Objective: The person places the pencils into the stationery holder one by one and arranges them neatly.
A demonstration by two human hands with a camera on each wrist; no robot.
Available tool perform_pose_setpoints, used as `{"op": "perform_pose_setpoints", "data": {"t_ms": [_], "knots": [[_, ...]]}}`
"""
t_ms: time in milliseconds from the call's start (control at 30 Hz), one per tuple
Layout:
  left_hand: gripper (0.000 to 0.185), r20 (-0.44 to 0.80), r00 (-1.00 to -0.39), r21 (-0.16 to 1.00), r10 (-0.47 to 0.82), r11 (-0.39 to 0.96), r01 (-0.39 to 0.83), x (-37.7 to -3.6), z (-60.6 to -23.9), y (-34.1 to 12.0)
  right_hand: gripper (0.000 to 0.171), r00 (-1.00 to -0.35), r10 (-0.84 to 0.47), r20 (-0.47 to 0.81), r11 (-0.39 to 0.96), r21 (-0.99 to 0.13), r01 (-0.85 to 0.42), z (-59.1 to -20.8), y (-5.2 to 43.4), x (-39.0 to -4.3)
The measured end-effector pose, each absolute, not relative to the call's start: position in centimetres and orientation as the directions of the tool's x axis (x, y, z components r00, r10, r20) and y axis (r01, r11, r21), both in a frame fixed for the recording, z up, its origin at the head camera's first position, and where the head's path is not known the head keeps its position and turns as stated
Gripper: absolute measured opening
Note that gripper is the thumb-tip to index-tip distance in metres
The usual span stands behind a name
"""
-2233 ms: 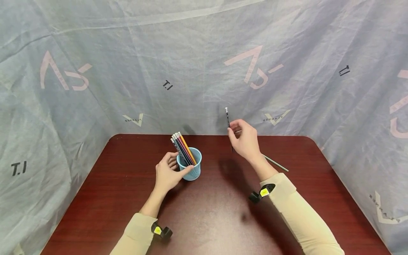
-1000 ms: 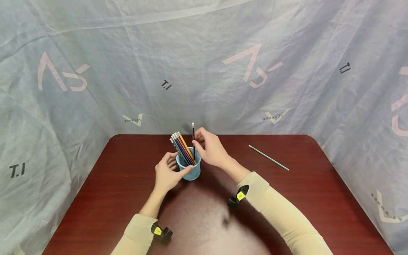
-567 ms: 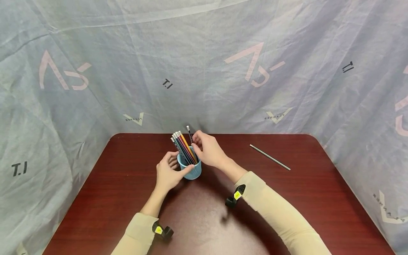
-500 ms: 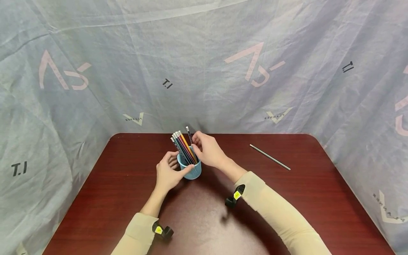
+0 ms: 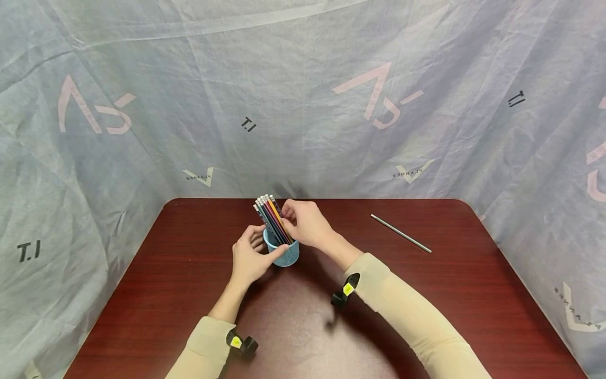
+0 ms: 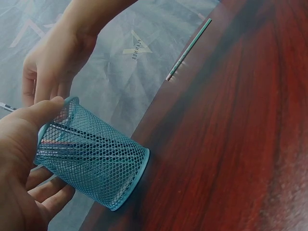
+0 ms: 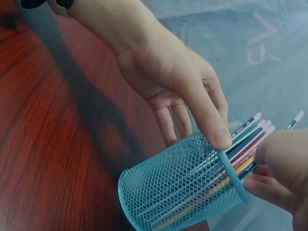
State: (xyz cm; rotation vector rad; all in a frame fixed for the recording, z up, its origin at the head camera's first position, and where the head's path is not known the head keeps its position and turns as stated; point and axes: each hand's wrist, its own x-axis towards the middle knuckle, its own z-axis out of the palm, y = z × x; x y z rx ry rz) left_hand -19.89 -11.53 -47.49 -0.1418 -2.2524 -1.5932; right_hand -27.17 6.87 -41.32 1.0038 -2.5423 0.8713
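A blue mesh cup (image 5: 286, 255) stands near the back of the dark red table (image 5: 440, 300), with several pencils (image 5: 268, 212) leaning left in it. My left hand (image 5: 250, 257) grips the cup, thumb on its near rim and fingers behind. My right hand (image 5: 299, 223) is at the cup's mouth and pinches a black pencil (image 5: 275, 202) whose lower end is inside the cup. In the right wrist view that black pencil's white tip (image 7: 297, 117) shows behind my right fingers (image 7: 284, 161). In the left wrist view the cup (image 6: 94, 161) fills the lower left, held by my thumb.
A loose grey-green pencil (image 5: 400, 233) lies at an angle on the table at the back right, also in the left wrist view as the loose pencil (image 6: 189, 48). Grey printed cloth (image 5: 303, 95) hangs closely round the back and sides of the table.
My right hand carried the black pencil from the right to the cup and lowered it in among the others. The left hand kept its hold on the cup.
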Motion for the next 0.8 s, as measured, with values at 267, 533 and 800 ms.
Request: {"op": "perform_pose_setpoints", "data": {"t_ms": [267, 533, 800], "knots": [[0.065, 0.351, -0.927, 0.892, -0.129, 0.348, 0.289, -19.9, -47.6, -11.6, 0.008, -0.726, -0.526, 0.443, 0.599, -0.413, -0.686, -40.8, 6.2, -27.1], [0.065, 0.374, -0.918, 0.884, -0.131, 0.349, 0.310, -20.0, -47.7, -11.6, 0.008, -0.740, -0.511, 0.438, 0.616, -0.413, -0.671, -40.7, 5.7, -27.3], [0.065, 0.353, -0.927, 0.891, -0.126, 0.346, 0.292, -20.0, -47.7, -11.7, 0.009, -0.767, -0.511, 0.387, 0.658, -0.398, -0.639, -41.1, 5.1, -27.1]]}}
